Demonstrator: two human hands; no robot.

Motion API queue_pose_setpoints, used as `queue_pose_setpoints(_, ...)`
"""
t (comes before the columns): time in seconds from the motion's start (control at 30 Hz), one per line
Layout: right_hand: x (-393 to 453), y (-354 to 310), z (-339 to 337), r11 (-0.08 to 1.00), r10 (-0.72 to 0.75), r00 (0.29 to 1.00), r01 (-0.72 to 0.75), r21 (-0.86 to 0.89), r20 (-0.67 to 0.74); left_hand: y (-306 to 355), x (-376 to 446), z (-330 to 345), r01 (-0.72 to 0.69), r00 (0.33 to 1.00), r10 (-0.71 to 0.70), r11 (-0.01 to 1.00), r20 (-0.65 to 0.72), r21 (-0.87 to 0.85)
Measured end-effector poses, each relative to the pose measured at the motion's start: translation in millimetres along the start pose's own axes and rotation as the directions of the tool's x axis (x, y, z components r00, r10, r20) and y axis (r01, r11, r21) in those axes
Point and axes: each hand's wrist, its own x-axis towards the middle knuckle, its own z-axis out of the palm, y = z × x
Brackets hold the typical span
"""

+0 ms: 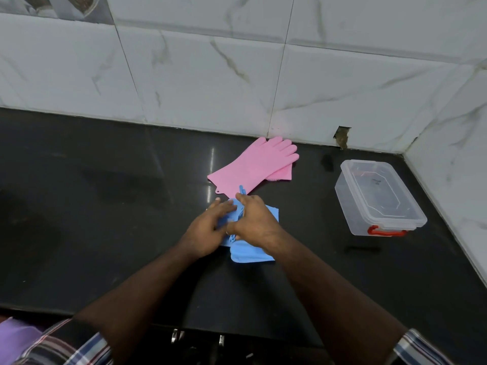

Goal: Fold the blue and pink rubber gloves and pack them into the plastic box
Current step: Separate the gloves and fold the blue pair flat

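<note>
The blue gloves [250, 252] lie bunched on the black counter under both hands, partly folded, with a cuff showing toward me and fingertips sticking up behind. My left hand [208, 230] presses and grips the blue rubber from the left. My right hand [257, 223] pinches it from the right, fingers curled over the fold. The pink gloves [250, 167] lie flat and stacked just beyond, fingers pointing to the wall. The clear plastic box [379, 198] with a red handle stands to the right with its lid on.
The black counter [105, 206] ends at white marble-tiled walls behind and on the right, forming a corner past the box. A chipped hole [342, 135] marks the wall base. Drawer handles [197, 338] show below the front edge.
</note>
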Motion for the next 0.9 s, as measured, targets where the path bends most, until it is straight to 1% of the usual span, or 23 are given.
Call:
queue_pose_setpoints(0.03, 0.3, 0.5, 1.5, 1.0, -0.007, 1.0, 0.007, -0.013, -0.002, -1.1, 0.3, -2.8, 0.021, 0.994, -0.027, 0.998, -0.102, -0.057)
queue_pose_setpoints(0.1, -0.4, 1.0, 8.1, 0.996, -0.021, 1.0, 0.021, -0.083, 0.01, 0.8, 1.9, -6.5, 0.045, 0.959, -0.066, 0.996, -0.275, -0.079)
queue_pose_setpoints(0.13, -1.0, 1.6, 11.5, 0.993, -0.026, 0.999, 0.029, -0.113, 0.022, 3.8, 3.6, -8.1, 0.073, 0.944, -0.095, 0.994, -0.317, -0.083)
queue_pose_setpoints(0.17, -1.5, 2.2, 14.9, 0.99, -0.028, 0.999, 0.033, -0.139, 0.037, 6.6, 5.9, -9.9, 0.111, 0.935, -0.139, 0.989, -0.328, -0.102)
queue_pose_setpoints(0.23, -3.5, 3.1, 20.7, 0.986, -0.052, 0.997, 0.059, -0.156, 0.05, 9.4, 10.0, -11.8, 0.191, 0.931, -0.244, 0.96, -0.271, -0.207)
queue_pose_setpoints(0.3, -5.7, 3.3, 26.6, 0.984, -0.086, 0.996, 0.09, -0.153, 0.035, 10.0, 11.8, -11.4, 0.242, 0.927, -0.31, 0.925, -0.213, -0.293)
queue_pose_setpoints(0.47, -3.9, 5.3, 36.7, 0.979, -0.151, 0.988, 0.147, -0.141, -0.016, 9.9, 13.9, -11.1, 0.26, 0.917, -0.344, 0.899, -0.202, -0.352)
queue_pose_setpoints(0.57, -6.4, 9.9, 35.6, 0.981, -0.162, 0.987, 0.164, -0.101, 0.02, 6.4, 14.7, -12.8, 0.266, 0.912, -0.364, 0.877, -0.191, -0.401)
queue_pose_setpoints(0.63, -10.0, 15.7, 32.7, 0.99, -0.138, 0.989, 0.138, -0.012, 0.046, 3.4, 16.0, -13.4, 0.278, 0.909, -0.37, 0.882, -0.194, -0.38)
queue_pose_setpoints(0.67, -12.7, 20.0, 29.1, 0.991, -0.127, 0.992, 0.126, 0.052, 0.017, 2.2, 16.4, -12.8, 0.285, 0.907, -0.373, 0.886, -0.196, -0.367)
queue_pose_setpoints(0.7, -14.4, 26.0, 23.1, 0.988, -0.128, 0.99, 0.133, 0.083, -0.063, 1.4, 16.7, -12.0, 0.293, 0.903, -0.38, 0.885, -0.2, -0.362)
queue_pose_setpoints(0.73, -14.1, 34.3, 15.9, 0.987, -0.136, 0.975, 0.149, 0.062, -0.175, 1.4, 16.5, -11.2, 0.302, 0.897, -0.393, 0.879, -0.201, -0.368)
queue_pose_setpoints(0.77, -12.5, 45.6, 7.9, 0.989, -0.141, 0.95, 0.148, 0.001, -0.277, 1.5, 16.6, -10.0, 0.31, 0.892, -0.405, 0.871, -0.199, -0.38)
queue_pose_setpoints(0.8, -10.9, 57.6, 0.0, 0.989, -0.146, 0.928, 0.13, -0.07, -0.343, 1.4, 16.3, -8.8, 0.316, 0.889, -0.414, 0.864, -0.196, -0.391)
queue_pose_setpoints(0.83, -9.2, 68.7, -5.5, 0.985, -0.142, 0.919, 0.097, -0.139, -0.367, 1.2, 15.9, -7.6, 0.318, 0.887, -0.418, 0.86, -0.195, -0.4)
queue_pose_setpoints(0.9, -7.4, 83.0, -7.0, 0.973, -0.116, 0.94, 0.042, -0.228, -0.321, 0.4, 15.5, -6.6, 0.32, 0.886, -0.423, 0.854, -0.191, -0.41)
